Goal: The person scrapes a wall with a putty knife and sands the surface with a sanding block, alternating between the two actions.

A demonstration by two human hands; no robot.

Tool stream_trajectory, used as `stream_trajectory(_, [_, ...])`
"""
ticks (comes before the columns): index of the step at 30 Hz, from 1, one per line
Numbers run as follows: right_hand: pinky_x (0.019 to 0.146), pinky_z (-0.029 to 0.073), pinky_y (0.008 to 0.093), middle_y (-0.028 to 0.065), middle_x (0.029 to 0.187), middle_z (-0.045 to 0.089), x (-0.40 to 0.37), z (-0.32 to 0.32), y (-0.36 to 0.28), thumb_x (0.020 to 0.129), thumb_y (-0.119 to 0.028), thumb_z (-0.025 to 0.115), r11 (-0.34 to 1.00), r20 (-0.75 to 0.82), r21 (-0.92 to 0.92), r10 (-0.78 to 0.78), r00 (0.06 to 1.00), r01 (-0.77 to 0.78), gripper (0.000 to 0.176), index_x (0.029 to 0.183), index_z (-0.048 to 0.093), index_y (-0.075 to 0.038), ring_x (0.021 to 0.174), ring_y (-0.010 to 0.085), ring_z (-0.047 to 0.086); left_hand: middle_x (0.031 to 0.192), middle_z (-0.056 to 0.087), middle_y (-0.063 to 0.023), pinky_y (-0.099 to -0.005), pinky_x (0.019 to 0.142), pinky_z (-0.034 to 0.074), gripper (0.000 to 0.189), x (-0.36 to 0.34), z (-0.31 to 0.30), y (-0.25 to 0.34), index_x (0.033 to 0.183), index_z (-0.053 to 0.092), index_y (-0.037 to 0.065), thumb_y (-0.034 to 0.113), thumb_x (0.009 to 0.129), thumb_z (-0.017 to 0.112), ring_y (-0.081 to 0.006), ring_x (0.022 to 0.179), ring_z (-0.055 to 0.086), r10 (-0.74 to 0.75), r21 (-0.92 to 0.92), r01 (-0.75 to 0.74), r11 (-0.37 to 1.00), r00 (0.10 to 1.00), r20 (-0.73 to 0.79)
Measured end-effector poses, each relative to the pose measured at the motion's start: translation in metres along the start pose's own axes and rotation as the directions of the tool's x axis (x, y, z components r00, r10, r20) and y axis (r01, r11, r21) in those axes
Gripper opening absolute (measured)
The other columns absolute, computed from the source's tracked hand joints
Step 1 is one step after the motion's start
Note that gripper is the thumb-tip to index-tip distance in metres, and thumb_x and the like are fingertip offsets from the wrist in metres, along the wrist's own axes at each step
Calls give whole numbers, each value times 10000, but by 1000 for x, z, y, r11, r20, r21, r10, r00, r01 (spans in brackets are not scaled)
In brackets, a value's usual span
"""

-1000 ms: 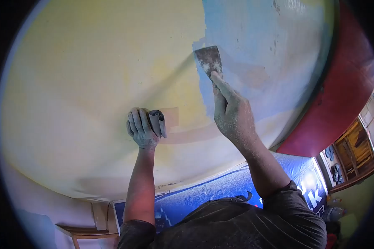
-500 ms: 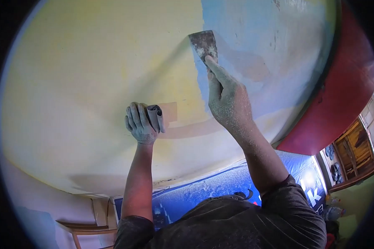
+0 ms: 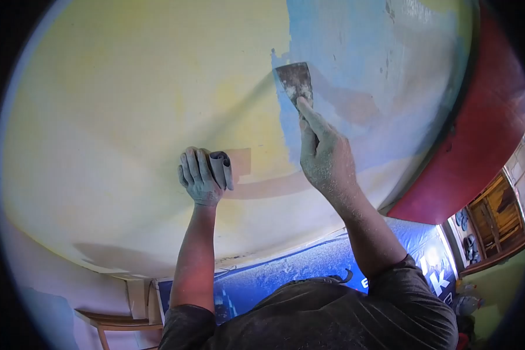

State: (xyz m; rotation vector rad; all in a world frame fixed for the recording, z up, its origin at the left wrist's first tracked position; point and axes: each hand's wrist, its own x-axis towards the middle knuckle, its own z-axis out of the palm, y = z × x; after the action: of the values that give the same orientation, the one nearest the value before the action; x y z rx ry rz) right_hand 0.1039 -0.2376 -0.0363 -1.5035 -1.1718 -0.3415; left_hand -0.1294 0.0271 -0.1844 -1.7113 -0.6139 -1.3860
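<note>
My right hand (image 3: 326,149), coated in pale dust, is closed round the handle of a putty knife (image 3: 296,80). The stained blade points up and lies at the ragged border between yellow and blue paint on the wall (image 3: 128,105). Lower and to the left, my left hand (image 3: 201,175) is closed on a folded grey sheet (image 3: 220,169), its dusty fingers bent against the wall. The sheet's curled edges show beside the fingers.
A red panel (image 3: 455,146) curves along the right. Dust covers a blue printed banner (image 3: 286,271) below the wall. A wooden chair or stand (image 3: 119,322) is at lower left; plastic bottles (image 3: 468,303) and footwear (image 3: 470,248) are at lower right.
My right hand and the putty knife have moved down and slightly right. A small blue notch now shows at the paint border above the blade. My left hand still grips the sheet.
</note>
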Motion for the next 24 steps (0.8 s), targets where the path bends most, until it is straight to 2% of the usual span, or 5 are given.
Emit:
stream_trajectory(5, [906, 594, 619, 333, 1096, 784, 22, 3, -16, 1153, -165, 600, 999, -50, 46, 2, 999, 1, 443, 1586, 687, -140, 1007, 530, 771, 1655, 589, -294, -586, 1308, 331, 695, 7, -5, 4, 1615, 568, -8, 488, 1128, 594, -460, 1564, 534, 2, -22, -2, 1000, 1000, -27])
stream_trajectory(13, [880, 600, 605, 329, 1038, 782, 23, -4, -9, 1157, -185, 604, 1000, -13, -29, -5, 1000, 5, 437, 1583, 692, -152, 978, 527, 771, 1661, 582, -298, -587, 1301, 334, 673, 2, -5, 2, 1615, 571, -16, 456, 1136, 595, -474, 1558, 533, 1, -13, -1, 1000, 1000, 6])
stream_trajectory(19, [856, 594, 617, 329, 998, 771, 1, -6, 3, 1157, -197, 604, 1000, -23, -16, -6, 1000, 5, 427, 1572, 696, -156, 935, 532, 764, 1665, 582, -299, -578, 1304, 340, 704, 11, -7, 5, 1609, 575, -24, 474, 1114, 628, -474, 1559, 533, 20, -41, -22, 999, 999, -43])
stream_trajectory(20, [851, 592, 619, 329, 994, 769, 1, -6, 5, 1157, -196, 603, 1000, -24, -14, -4, 1000, 4, 426, 1570, 695, -155, 930, 531, 763, 1560, 625, -374, -612, 1234, 421, 622, 13, -11, 6, 1533, 582, -95, 382, 1133, 586, -556, 1471, 587, 67, -5, -67, 998, 997, -37])
stream_trajectory(24, [835, 588, 625, 325, 989, 767, 10, -6, -4, 1156, -182, 599, 999, -7, -12, 33, 999, -33, 425, 1569, 691, -148, 924, 525, 762, 1544, 627, -383, -627, 1226, 427, 612, 9, -8, 4, 1521, 581, -108, 371, 1139, 566, -574, 1467, 587, 82, 8, -82, 997, 997, -17])
